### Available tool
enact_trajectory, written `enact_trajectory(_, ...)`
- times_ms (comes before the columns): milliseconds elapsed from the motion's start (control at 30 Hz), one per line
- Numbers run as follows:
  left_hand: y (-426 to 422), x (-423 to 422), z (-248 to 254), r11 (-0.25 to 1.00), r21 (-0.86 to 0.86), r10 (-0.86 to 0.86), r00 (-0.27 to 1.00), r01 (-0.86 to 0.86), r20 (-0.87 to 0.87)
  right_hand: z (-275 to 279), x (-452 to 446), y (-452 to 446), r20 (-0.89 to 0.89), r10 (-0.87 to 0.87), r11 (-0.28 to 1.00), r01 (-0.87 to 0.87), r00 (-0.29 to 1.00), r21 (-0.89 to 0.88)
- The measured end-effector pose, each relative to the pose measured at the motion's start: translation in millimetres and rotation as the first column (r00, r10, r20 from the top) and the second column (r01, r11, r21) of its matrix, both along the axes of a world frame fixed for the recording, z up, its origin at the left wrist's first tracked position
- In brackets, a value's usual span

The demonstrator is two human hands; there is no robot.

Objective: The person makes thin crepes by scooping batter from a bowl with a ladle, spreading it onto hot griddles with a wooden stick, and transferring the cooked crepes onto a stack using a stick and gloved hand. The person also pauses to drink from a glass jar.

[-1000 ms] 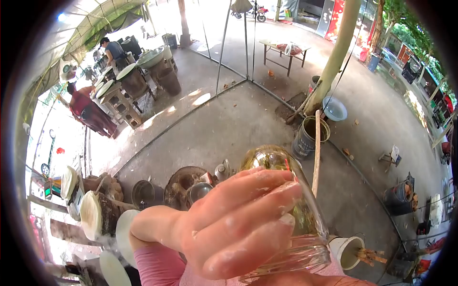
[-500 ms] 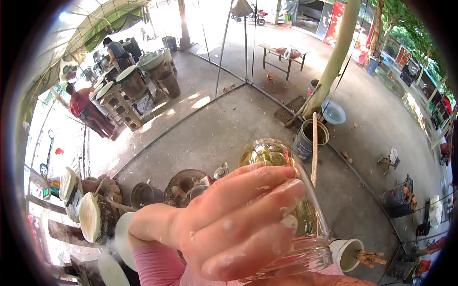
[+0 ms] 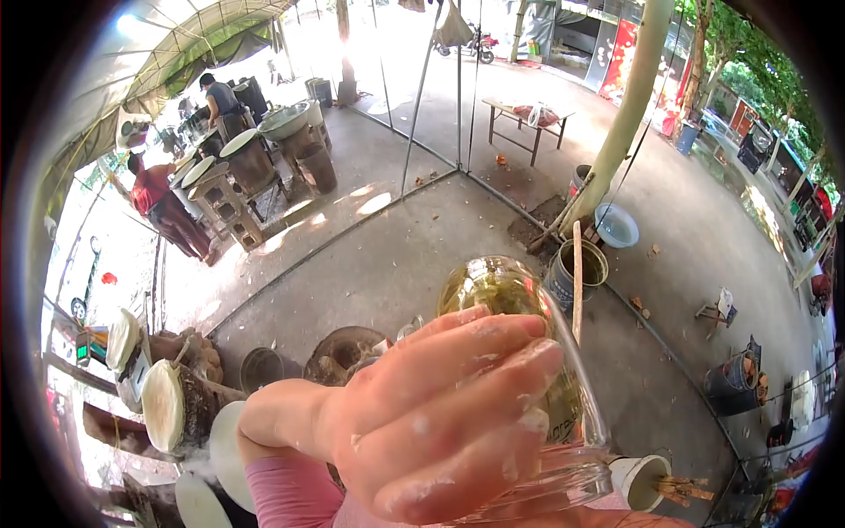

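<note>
My left hand (image 3: 449, 414), dusted with white powder or dough, is wrapped round a clear glass jar (image 3: 572, 387) close to the camera. The glass leans, its rounded end up and its ridged end near the bottom edge. Yellowish liquid shows inside, with some dark lettering beside my fingertips. My bent arm comes in from the left, out of a pink sleeve. A strip of skin lies along the bottom edge under the glass; my right hand cannot be made out.
Round pale lids (image 3: 164, 407) and steam are at lower left. Behind my hand stand a metal bucket (image 3: 262, 370) and a round stove (image 3: 339, 350). A stick rises from a dark bucket (image 3: 563, 286). A white bucket (image 3: 641, 484) holds sticks. Two people work by large pots at upper left.
The background has shifted slightly down in the view. My left hand keeps its grip on the glass jar, whose rounded end has moved a little left. Lettering now shows on it.
</note>
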State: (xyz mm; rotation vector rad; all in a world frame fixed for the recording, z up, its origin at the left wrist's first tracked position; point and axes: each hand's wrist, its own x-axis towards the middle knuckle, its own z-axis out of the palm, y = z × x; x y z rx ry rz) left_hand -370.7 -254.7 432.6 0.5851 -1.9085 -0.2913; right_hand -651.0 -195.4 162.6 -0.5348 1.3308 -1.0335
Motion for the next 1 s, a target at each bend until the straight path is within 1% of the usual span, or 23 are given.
enact_trajectory(33,-1,2,1,1.000,-0.003,0.000,1.000,0.000,0.000,1,2,-3,-0.002,0.007,1.000,-0.007,1.000,0.005)
enact_trajectory(133,-1,4,1,1.000,-0.019,0.010,0.999,-0.010,-0.037,12,11,-5,0.110,-0.023,0.996,0.032,0.994,-0.079)
enact_trajectory(233,-2,11,2,1.000,-0.017,0.002,0.998,-0.003,-0.056,6,13,-7,0.174,-0.039,0.993,0.058,0.984,-0.105)
enact_trajectory(300,-4,20,1,1.000,-0.002,-0.017,0.999,0.017,-0.047,-5,12,-9,0.144,-0.015,0.996,0.028,0.989,-0.086)
enact_trajectory(400,-6,21,3,1.000,-0.015,0.019,0.998,-0.020,-0.058,-2,17,-14,0.097,0.010,0.997,-0.003,0.995,-0.072)
enact_trajectory(500,-17,29,2,1.000,-0.019,0.019,0.999,-0.020,-0.037,-3,22,-19,0.052,0.023,0.997,-0.020,0.998,-0.070)
enact_trajectory(567,-22,35,-2,0.998,0.033,0.052,0.997,-0.050,-0.053,-4,27,-22,0.029,0.035,0.998,-0.033,0.999,-0.061)
enact_trajectory(633,-50,34,-15,0.980,-0.171,0.072,0.981,-0.103,-0.179,-2,32,-28,0.016,0.059,0.997,-0.059,0.998,-0.043)
enact_trajectory(667,-63,33,-22,0.953,-0.266,0.082,0.967,-0.147,-0.240,0,35,-31,0.040,0.044,0.998,-0.043,0.998,-0.047)
enact_trajectory(733,-79,48,-46,0.945,-0.273,0.100,0.955,-0.179,-0.278,3,45,-38,0.092,0.028,0.999,-0.026,0.995,-0.023)
enact_trajectory(767,-86,65,-54,0.952,-0.266,0.094,0.971,-0.153,-0.222,4,50,-43,0.101,-0.010,1.000,0.009,0.995,0.009)
enact_trajectory(833,-101,100,-76,0.975,-0.193,0.086,0.989,-0.109,-0.123,-5,47,-56,0.002,0.068,0.997,-0.068,0.998,0.041)
enact_trajectory(867,-103,116,-91,0.989,-0.100,0.091,0.988,-0.104,-0.128,-17,43,-54,-0.037,0.110,0.992,-0.107,0.993,0.063)
enact_trajectory(900,-107,130,-104,0.995,-0.024,0.093,0.987,-0.097,-0.134,-42,32,-53,-0.083,0.140,0.988,-0.133,0.987,0.085)
enact_trajectory(933,-111,144,-120,0.987,0.053,0.154,0.982,-0.149,-0.112,-51,36,-57,-0.130,0.169,0.983,-0.157,0.977,0.094)
enact_trajectory(967,-115,159,-135,0.971,0.129,0.211,0.974,-0.200,-0.082,-54,41,-56,-0.039,0.068,0.994,-0.064,0.997,0.086)
enact_trajectory(1000,-121,174,-156,0.930,0.203,0.316,0.949,-0.307,-0.012,-60,45,-58,-0.043,0.073,0.992,-0.068,0.996,0.110)
